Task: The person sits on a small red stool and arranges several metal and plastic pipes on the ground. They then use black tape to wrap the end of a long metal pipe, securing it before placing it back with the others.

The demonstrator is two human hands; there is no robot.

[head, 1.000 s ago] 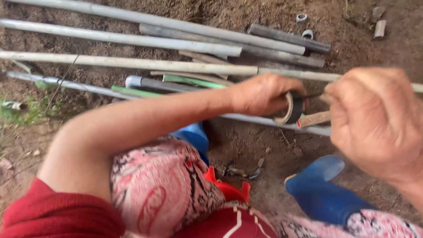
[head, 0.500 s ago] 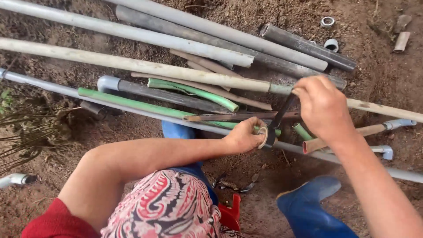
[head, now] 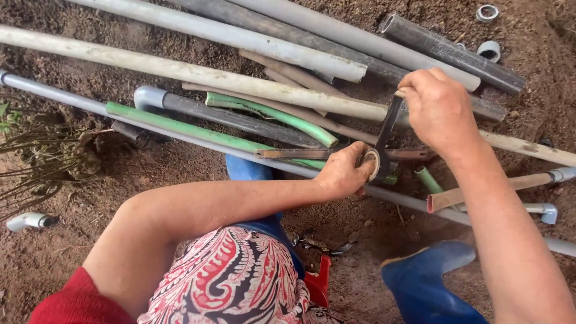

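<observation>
My left hand (head: 343, 173) grips a roll of black tape (head: 374, 164) low over the pile of pipes. A strip of the black tape (head: 388, 126) runs up from the roll to my right hand (head: 437, 111), which pinches its free end above a long cream pipe (head: 198, 74). Under the roll lie a rusty flat bar (head: 300, 153), a green pipe (head: 192, 131) and a thin grey pipe (head: 150, 127). A short brown pipe (head: 480, 189) lies below my right forearm.
Several grey pipes (head: 282, 51) and a dark pipe (head: 450, 53) lie on bare soil at the back, with small pipe rings (head: 487, 13) at top right. My blue boots (head: 429, 285) stand below. Pliers with red handles (head: 318, 255) lie between my legs. A grey elbow fitting (head: 27, 221) lies left.
The view has steadied and shifted down. My right hand has drawn the tape strip up and away from the roll, which my left hand has kept hold of near the pipes.
</observation>
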